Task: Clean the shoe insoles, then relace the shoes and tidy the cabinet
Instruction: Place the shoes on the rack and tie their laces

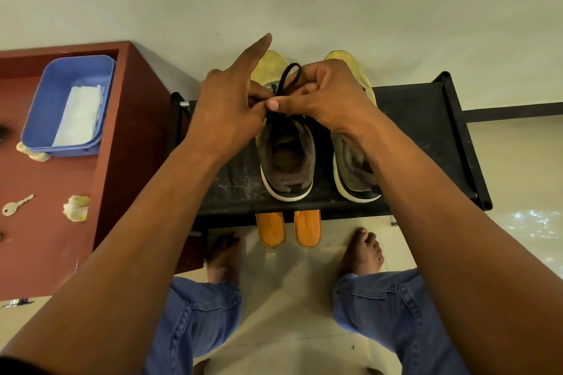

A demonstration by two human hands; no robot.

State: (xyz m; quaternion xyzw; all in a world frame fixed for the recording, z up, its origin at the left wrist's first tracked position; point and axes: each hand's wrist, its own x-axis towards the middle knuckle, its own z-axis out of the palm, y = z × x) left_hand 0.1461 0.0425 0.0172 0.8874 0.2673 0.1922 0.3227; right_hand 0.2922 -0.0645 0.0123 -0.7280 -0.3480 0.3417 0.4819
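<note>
Two yellow-green shoes with brown linings and white soles stand side by side on a black shoe rack (420,119). Both hands work over the left shoe (286,158). My left hand (228,103) pinches the black lace (289,77) at the shoe's tongue, its index finger pointing up. My right hand (323,94) grips the same lace, which forms a loop above the fingers. My right forearm covers part of the right shoe (350,170). Two orange insoles (289,228) stick out from under the rack's front edge.
A red-brown cabinet top (128,131) stands to the left, holding a blue tray (58,91) with a white cloth (80,116), a key (16,205) and crumpled yellowish tissue (76,207). My bare feet and jeans-clad knees are on the pale floor below the rack.
</note>
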